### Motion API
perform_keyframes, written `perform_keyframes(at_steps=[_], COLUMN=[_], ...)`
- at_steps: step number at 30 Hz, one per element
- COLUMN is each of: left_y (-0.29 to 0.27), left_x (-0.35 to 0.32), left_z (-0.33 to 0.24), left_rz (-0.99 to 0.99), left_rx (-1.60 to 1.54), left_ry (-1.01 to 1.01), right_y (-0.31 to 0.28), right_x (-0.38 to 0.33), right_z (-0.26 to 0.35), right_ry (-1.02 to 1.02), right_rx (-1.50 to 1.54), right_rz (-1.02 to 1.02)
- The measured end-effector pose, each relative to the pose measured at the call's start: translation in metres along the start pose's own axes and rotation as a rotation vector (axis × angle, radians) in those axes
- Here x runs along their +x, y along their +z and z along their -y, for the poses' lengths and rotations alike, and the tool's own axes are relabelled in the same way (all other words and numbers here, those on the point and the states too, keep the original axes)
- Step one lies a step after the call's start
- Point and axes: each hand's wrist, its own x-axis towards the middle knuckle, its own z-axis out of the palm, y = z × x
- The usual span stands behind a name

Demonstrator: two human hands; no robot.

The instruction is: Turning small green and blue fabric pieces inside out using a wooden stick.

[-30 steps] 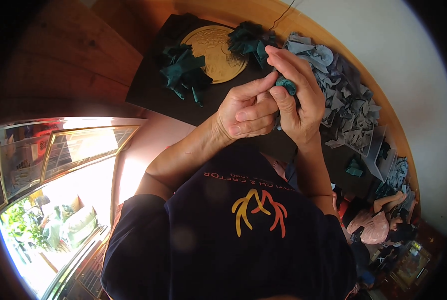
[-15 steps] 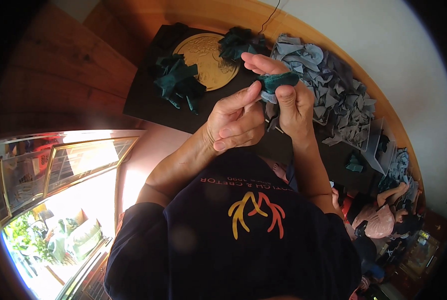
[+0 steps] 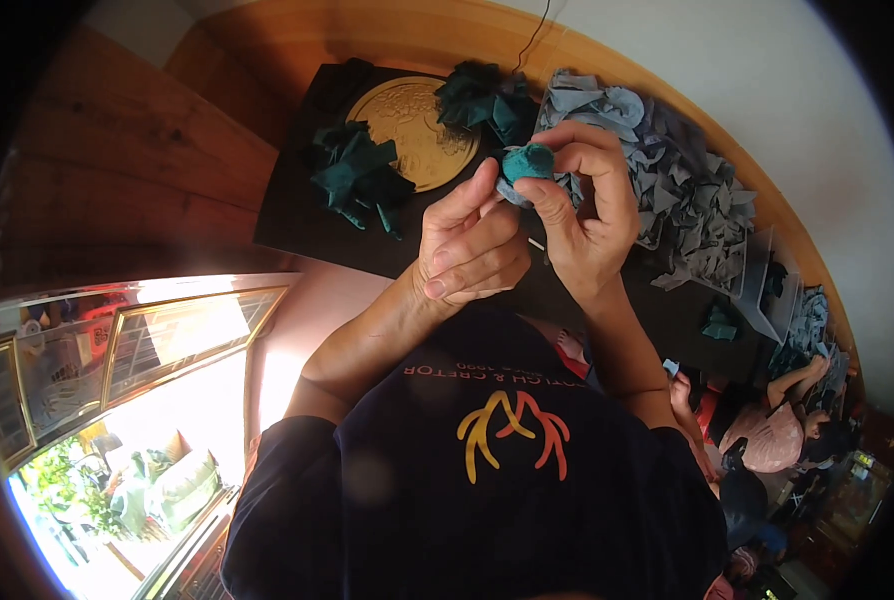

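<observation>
Two hands meet over the dark board (image 3: 285, 212); between them, raised clear of it, is a small roll (image 3: 528, 163), green on top with a grey-blue layer (image 3: 510, 192) below; the left hand (image 3: 474, 240) is mostly closed, its fingers curled in, thumb at the roll's left edge and apparently pinching there; the right hand (image 3: 595, 222) is part open, its thumb and bent forefinger closed on the roll from the right; whether the left palm hides anything more, I cannot tell.

The step in hand looks to be rolling or shaping the piece by fingertip; the next move, I judge, calls for a steady left pinch while the right fingers have room to turn.

Beyond lie a gold disc (image 3: 417, 130) with green scraps on its left (image 3: 352, 172) and right (image 3: 482, 102); a heap of grey scraps (image 3: 682, 195) fills the right side, near a clear bin (image 3: 759, 275); farther off, a co-worker (image 3: 765, 437).
</observation>
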Motion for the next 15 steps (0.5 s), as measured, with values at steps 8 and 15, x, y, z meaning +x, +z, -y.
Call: perform_keyframes(at_steps=[8,15], left_y=[0.0,-0.0004], left_x=[-0.0005,-0.0001], left_z=[0.0,0.0024], left_rz=[0.049,0.042], left_rx=[-0.037,0.002], left_ry=[0.036,0.033], right_y=[0.0001,0.0013], right_x=[0.0066,0.0098], right_z=[0.0032,0.0055], right_ry=[-0.15,-0.238], right_rx=[-0.116,-0.106], right_rz=[0.066,0.056])
